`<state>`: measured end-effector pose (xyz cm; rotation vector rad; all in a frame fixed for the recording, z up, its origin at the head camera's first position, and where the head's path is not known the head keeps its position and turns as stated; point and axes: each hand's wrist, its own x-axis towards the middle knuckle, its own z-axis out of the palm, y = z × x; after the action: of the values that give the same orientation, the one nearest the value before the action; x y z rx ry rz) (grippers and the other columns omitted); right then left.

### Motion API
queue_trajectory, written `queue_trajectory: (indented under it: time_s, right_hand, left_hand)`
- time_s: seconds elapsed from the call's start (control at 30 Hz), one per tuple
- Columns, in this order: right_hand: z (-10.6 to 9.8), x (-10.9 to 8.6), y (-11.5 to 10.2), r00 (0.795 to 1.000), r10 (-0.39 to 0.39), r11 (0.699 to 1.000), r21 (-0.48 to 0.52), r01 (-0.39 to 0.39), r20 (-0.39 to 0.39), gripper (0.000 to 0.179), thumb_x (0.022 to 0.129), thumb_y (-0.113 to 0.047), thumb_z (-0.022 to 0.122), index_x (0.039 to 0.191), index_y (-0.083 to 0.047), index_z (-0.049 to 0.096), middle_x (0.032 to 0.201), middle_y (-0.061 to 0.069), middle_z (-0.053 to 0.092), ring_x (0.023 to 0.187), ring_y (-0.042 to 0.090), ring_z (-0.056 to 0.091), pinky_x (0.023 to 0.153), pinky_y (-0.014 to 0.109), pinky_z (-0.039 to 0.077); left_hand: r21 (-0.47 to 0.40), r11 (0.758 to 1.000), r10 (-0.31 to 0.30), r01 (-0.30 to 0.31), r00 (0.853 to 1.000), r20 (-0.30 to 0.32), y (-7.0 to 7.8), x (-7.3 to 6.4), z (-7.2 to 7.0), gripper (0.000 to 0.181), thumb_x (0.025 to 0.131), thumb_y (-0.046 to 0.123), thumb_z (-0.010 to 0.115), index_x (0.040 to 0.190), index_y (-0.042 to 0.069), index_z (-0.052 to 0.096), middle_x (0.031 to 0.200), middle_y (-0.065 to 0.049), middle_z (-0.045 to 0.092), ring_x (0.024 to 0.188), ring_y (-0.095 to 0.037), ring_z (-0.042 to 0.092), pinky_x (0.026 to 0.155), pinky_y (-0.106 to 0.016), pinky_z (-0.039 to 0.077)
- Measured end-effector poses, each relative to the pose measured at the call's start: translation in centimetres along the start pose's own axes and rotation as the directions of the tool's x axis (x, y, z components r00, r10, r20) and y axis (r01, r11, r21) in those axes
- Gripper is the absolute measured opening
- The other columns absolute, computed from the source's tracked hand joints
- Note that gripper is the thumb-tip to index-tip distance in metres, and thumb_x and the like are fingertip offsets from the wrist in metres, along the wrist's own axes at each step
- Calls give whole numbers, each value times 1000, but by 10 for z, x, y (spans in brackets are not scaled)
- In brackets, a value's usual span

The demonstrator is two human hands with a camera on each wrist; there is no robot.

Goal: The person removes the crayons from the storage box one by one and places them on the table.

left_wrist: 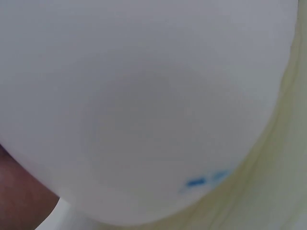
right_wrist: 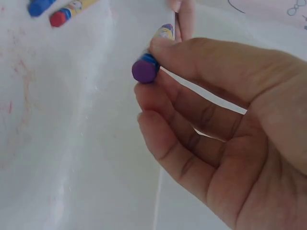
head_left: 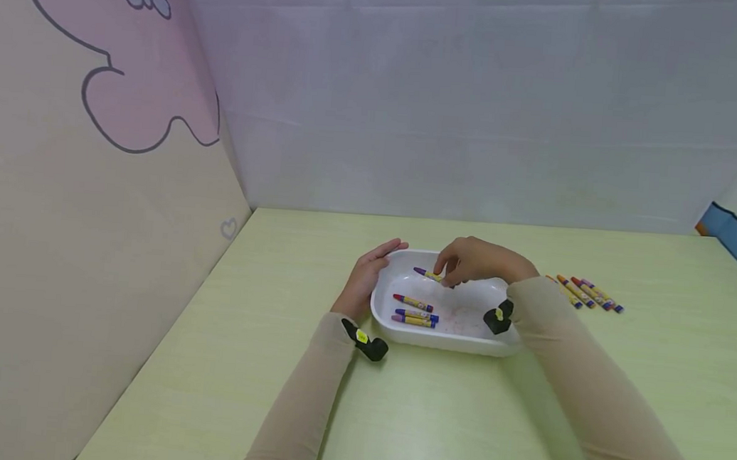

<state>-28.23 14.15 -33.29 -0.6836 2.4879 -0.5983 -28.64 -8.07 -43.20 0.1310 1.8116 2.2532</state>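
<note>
My right hand (head_left: 474,259) pinches a purple crayon (head_left: 428,274) between thumb and fingers, over the far part of a white tray (head_left: 444,341). In the right wrist view the flat end of this purple crayon (right_wrist: 145,71) faces the camera. My left hand (head_left: 360,281) holds the tray's left end, its fingers along the outside of the rim. Inside the tray lie a red crayon (head_left: 413,303) and two more crayons (head_left: 415,321) close together below it. The tray's white wall (left_wrist: 144,110) fills most of the left wrist view, with a blue smudge near its edge.
To the right of the tray, several crayons (head_left: 585,293) lie side by side on the pale green table (head_left: 445,421), partly behind my right sleeve. A pale wall sheet (head_left: 454,108) rises along the table's back edge, and a patterned one (head_left: 88,203) stands on the left.
</note>
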Motion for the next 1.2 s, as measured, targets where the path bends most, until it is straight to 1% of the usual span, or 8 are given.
queue_trajectory:
  time_s: [0.23,0.4,0.5,0.67,0.8,0.9,1.0,1.2]
  right_hand:
    - [-16,-27,17,996,-12,1000,-17,11,-87,22,89,-13,66,110,-6,68,93,3,70,86,16,64,78,36,54]
    - [-22,-46,38,988,23,999,-24,-27,-151,24,89,-17,65,112,-9,69,97,0,71,90,14,63,82,39,53]
    - [-25,-58,52,981,39,999,-13,-43,-189,26,90,-17,65,114,-9,68,101,3,71,91,16,63,80,37,53]
    - [-27,-78,68,965,75,997,30,-70,-251,29,90,-19,65,116,-5,67,107,12,70,96,25,65,77,40,54]
    - [-27,-90,86,952,99,995,26,-96,-291,30,91,-18,64,117,-3,67,104,12,71,93,25,65,73,38,54]
    - [-26,-98,102,943,124,992,24,-123,-308,32,91,-17,62,118,-1,66,103,12,71,91,25,64,72,39,54]
    - [-25,-106,117,933,152,988,22,-153,-326,33,92,-18,61,119,2,64,101,13,71,91,27,65,74,44,54]
    - [-19,-123,147,912,224,973,18,-232,-344,35,92,-16,60,119,8,61,99,21,67,86,32,64,72,47,53]
  left_hand:
    - [-5,1000,2,-2,1000,-2,2,-1,0,43,102,8,33,141,15,50,143,-2,52,137,-18,43,113,-38,37]
    - [-12,1000,-6,6,1000,13,2,0,0,43,102,7,32,143,12,46,145,-4,50,138,-20,40,113,-38,35]
    - [-13,1000,-11,11,1000,15,2,0,-1,44,103,7,31,144,10,44,145,-4,49,139,-21,39,114,-38,35]
    - [-7,1000,-18,18,1000,-12,3,-2,1,43,102,8,33,143,12,47,143,-1,52,137,-19,42,112,-37,38]
    - [-7,1000,-22,22,1000,-8,2,-1,0,43,102,9,33,143,12,46,143,0,52,136,-17,43,111,-36,38]
    - [-19,1000,-16,17,1000,6,0,-1,0,43,103,9,33,145,10,44,144,-2,51,137,-18,42,112,-36,38]
    - [-29,999,-14,14,1000,11,0,-1,-1,43,103,8,33,145,9,43,145,-3,50,137,-19,42,113,-37,37]
    - [-16,1000,-18,18,1000,0,0,-2,0,43,103,9,33,145,10,44,143,-1,51,137,-17,42,112,-36,38]
